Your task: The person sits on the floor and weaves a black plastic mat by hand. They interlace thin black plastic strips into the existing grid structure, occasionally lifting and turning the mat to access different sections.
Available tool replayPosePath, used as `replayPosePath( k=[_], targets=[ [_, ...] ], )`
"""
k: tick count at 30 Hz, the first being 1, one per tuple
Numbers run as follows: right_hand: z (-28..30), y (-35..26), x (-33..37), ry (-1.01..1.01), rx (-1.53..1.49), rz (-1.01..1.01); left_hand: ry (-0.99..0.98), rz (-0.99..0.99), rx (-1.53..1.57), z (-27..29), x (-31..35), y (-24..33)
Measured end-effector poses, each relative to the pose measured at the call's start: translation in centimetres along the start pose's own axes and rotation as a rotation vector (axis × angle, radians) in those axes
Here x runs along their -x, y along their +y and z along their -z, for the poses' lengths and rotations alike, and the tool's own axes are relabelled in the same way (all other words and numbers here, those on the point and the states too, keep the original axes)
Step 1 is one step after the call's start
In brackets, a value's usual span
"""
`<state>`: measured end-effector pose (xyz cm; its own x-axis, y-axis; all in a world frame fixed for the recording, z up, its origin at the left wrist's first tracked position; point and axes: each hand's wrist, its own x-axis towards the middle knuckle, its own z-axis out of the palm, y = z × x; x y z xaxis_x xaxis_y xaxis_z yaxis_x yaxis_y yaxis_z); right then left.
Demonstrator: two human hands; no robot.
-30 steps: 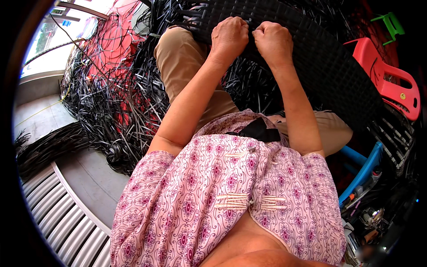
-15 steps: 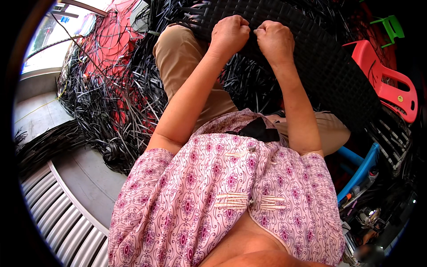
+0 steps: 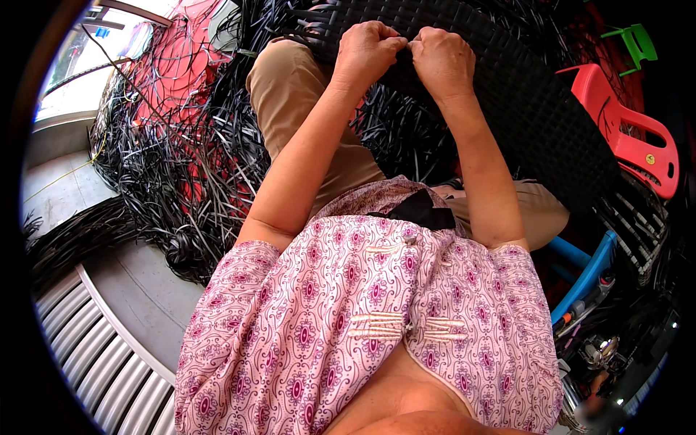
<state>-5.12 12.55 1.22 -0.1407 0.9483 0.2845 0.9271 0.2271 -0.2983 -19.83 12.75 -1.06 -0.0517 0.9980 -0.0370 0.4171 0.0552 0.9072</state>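
A black woven panel [image 3: 536,109] of flat strips slants across my lap, its near edge passing under both hands. At that edge my left hand [image 3: 362,56] is closed, thumb and forefinger pinched and stretched toward the right. Close beside it my right hand [image 3: 444,64] is closed too, knuckles up and fingers curled down, its thumb side almost touching the left fingertips. Whatever sits in either pinch is too small and dark to make out. Loose strip ends [image 3: 308,30] stick out at the panel's left end. Below the edge, black strips [image 3: 406,130] lie between my legs.
Heaps of loose black strips [image 3: 181,145] cover the red floor [image 3: 156,80] on the left. A white slatted seat [image 3: 109,341] stands at lower left. To the right are a red plastic chair [image 3: 631,138], a small green stool [image 3: 638,43], a blue frame [image 3: 589,275] and assorted tools [image 3: 602,355].
My hands have come closer together, and the left thumb and forefinger now reach out to the right hand. The panel stays in about the same place.
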Motion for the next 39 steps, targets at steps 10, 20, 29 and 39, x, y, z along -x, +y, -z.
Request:
replayPosePath(
  k=[10,20,29,39],
  targets=[
    [2.5,-0.5,1.6,-0.049,-0.21,-0.083,0.061,0.136,0.169,1.5,1.1,0.8],
    [0.5,-0.9,0.3,0.275,-0.315,0.291,0.122,-0.004,0.186,6.4,3.4,4.8],
    [3.7,-3.6,-1.4,-0.136,-0.92,0.2,0.184,0.026,0.069,8.3,6.3,9.9],
    [3.2,-1.4,-1.3,-0.125,-1.267,0.069,-0.056,0.027,0.503,8.3,1.8,5.8]
  ],
)
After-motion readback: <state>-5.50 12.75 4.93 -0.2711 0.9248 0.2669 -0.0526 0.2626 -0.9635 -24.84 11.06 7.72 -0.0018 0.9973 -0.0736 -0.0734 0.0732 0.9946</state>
